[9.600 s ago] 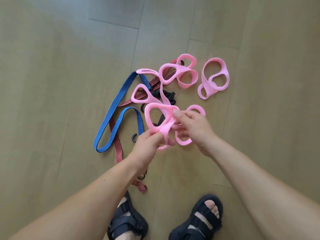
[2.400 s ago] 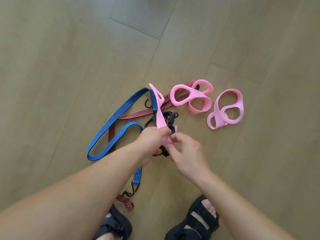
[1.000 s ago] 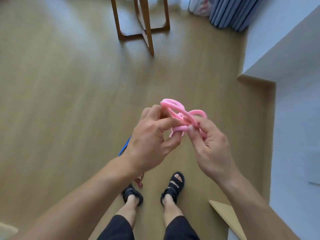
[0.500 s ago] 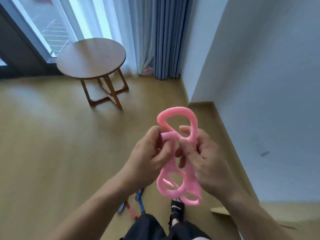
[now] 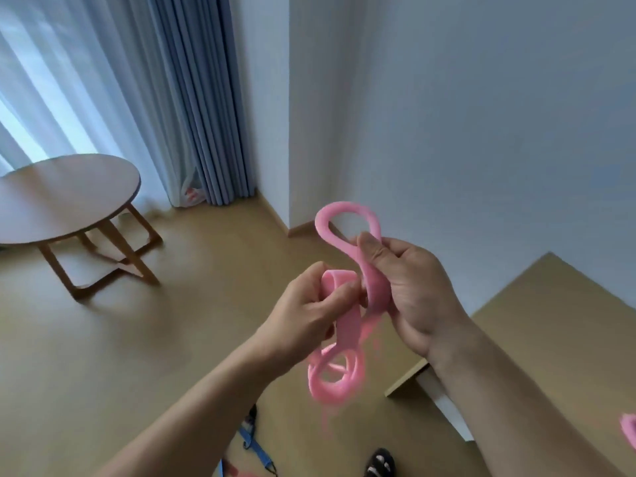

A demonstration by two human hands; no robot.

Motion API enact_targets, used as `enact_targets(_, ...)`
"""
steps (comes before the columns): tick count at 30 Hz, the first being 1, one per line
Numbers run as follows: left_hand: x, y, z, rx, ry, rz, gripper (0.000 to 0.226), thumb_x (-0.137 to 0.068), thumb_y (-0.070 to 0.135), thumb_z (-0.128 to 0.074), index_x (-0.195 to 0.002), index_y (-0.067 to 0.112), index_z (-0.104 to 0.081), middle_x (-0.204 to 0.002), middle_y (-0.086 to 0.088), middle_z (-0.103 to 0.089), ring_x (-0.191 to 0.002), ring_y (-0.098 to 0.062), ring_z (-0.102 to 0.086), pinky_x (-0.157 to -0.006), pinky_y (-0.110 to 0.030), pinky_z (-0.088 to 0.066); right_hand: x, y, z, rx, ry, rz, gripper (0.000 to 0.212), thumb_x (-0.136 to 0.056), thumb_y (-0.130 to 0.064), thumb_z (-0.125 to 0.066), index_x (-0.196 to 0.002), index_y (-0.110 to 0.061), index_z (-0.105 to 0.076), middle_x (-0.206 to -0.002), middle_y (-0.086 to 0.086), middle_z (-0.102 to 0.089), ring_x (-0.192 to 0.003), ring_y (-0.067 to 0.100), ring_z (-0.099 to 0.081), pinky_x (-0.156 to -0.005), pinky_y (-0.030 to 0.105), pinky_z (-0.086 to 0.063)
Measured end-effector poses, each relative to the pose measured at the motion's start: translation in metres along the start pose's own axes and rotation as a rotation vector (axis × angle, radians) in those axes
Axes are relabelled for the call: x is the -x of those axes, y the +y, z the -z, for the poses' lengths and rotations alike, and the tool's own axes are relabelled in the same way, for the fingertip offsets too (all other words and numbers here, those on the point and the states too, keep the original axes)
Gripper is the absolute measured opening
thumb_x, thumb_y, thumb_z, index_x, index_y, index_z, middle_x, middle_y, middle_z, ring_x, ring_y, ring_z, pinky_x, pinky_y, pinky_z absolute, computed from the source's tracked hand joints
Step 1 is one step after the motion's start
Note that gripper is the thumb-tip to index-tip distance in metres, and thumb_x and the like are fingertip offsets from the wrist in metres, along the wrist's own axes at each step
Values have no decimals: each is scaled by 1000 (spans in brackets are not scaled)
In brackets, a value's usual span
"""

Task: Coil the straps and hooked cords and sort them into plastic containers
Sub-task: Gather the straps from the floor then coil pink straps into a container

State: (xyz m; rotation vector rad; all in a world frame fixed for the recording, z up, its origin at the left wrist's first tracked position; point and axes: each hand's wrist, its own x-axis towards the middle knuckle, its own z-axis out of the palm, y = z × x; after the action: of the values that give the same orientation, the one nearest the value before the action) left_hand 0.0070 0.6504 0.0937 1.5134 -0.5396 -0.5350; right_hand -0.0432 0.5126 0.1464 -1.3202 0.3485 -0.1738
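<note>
A wooden floor [image 5: 120, 339] fills the room, with a round wooden side table [image 5: 65, 194] at nine o'clock. At centre, both hands hold a pink looped strap [image 5: 347, 325] in the air. The right hand [image 5: 413, 294] has its fingers curled shut around the upper loop; the left hand [image 5: 306, 318] pinches a fold just beside it. The lower loops dangle, blurred. A blue hooked cord [image 5: 254, 445] lies at six o'clock.

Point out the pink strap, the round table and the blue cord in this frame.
pink strap [image 5: 347, 330]: head view, on the flat band hanging between the hands.
round table [image 5: 65, 197]: head view, on the bare wooden top.
blue cord [image 5: 253, 448]: head view, on the stretch lying on the floor at bottom.
</note>
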Motion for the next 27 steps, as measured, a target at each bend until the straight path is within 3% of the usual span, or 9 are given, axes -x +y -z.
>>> enact_targets(4,9,8,-38,-4,-188,8,47,-76,51,-72,-86,13,-44,-63,9,-57,-53,-9,-51,-48,-24,-43,27,-11,40,-129,120,32,22,-85,-29,-70,-77,-9,-76,-62,8,-61,-57,17,-60,-55,29,-53)
enact_targets(8,7,17,-89,-135,-199,3,35,-77,32,-79,-95,14,-55,-77,0,-69,-64,-16,-67,-57,-31,-53,57,-18,92,-159,180,76,15,-90,-17,-67,-103,-10,-68,-71,8,-69,-69,20,-68,-64,29,-55)
enact_targets(10,5,20,-120,-284,-290,-1,22,-80,25,-79,-96,19,-66,-82,1,-73,-71,-17,-71,-64,-36,-59,74,-25,126,-173,282,112,38,-88,-12,-69,-124,-15,-56,-76,8,-73,-73,20,-71,-72,34,-57)
enact_targets(13,4,22,-177,-411,-402,40,12,-84,30,-74,-87,18,-73,-81,-4,-75,-76,-25,-72,-75,-46,-59,103,-34,181,-223,384,171,55,-87,-8,-69,-138,-11,-48,-78,8,-74,-72,20,-73,-65,31,-59)
enact_targets(17,0,28,-254,-386,-447,30,8,-88,30,-69,-84,24,-74,-77,1,-75,-70,-15,-71,-64,-28,-58,142,-37,256,-216,422,213,65,-85,-9,-70,-144,-13,-43,-84,3,-73,-79,16,-72,-66,28,-55)
enact_targets(20,-5,28,-304,-386,-373,43,10,-89,24,-68,-81,22,-73,-69,2,-73,-58,-9,-66,-53,-17,-50,171,-37,308,-194,462,217,54,-78,-17,-73,-130,-17,-58,-85,1,-72,-82,18,-69,-67,30,-54)
enact_targets(24,-13,32,-368,-346,-211,5,11,-89,24,-68,-79,22,-73,-65,5,-71,-53,-6,-60,-51,-19,-46,209,-23,358,-311,519,193,26,-77,-32,-70,-97,-17,-72,-76,2,-65,-76,20,-58,-70,33,-48)
enact_targets(25,-16,36,-383,-322,-199,-8,11,-87,27,-68,-78,25,-74,-66,4,-71,-54,-7,-60,-52,-21,-46,217,-17,366,-388,514,194,25,-82,-39,-63,-91,-17,-73,-75,3,-64,-74,20,-57,-71,33,-46)
enact_targets(27,-21,42,-409,-321,-229,-31,9,-83,34,-66,-78,34,-73,-68,3,-70,-58,-12,-60,-58,-31,-50,230,-6,381,-523,499,221,47,-92,-54,-47,-90,-16,-75,-82,9,-69,-75,22,-62,-71,35,-47)
